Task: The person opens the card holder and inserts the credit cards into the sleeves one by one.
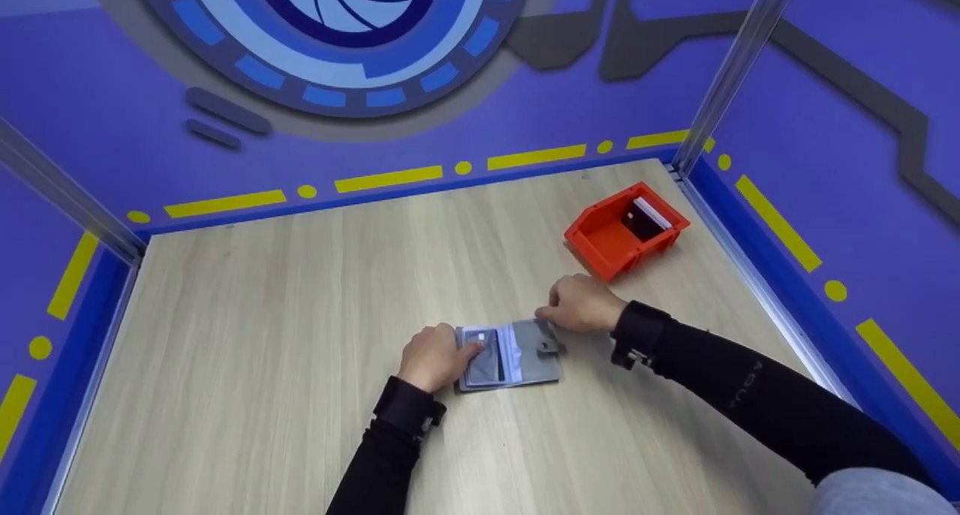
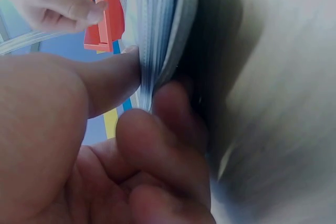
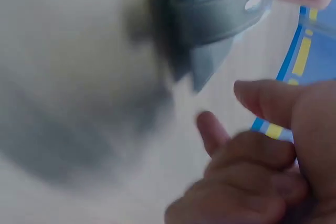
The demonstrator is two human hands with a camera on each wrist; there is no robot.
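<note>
A grey card holder [image 1: 536, 361] lies unfolded on the table, with a stack of clear sleeves [image 2: 152, 30] inside and a dark card [image 1: 484, 361] in the top one. My left hand [image 1: 433, 359] pinches its left edge, thumb on top of the sleeves and fingers underneath. At the far right corner of the card holder, my right hand [image 1: 583, 303] has its fingers bent and nothing between them. In the right wrist view a gap shows between thumb and index fingertips, near the snap strap [image 3: 215, 19] on the cover's right edge.
A red bin [image 1: 607, 248] stands beyond my right hand, holding a black and white item [image 1: 646, 218] against its right side. Blue-purple panels [image 1: 420, 143] with yellow markings border the wooden table [image 1: 262, 335] at the back and both sides.
</note>
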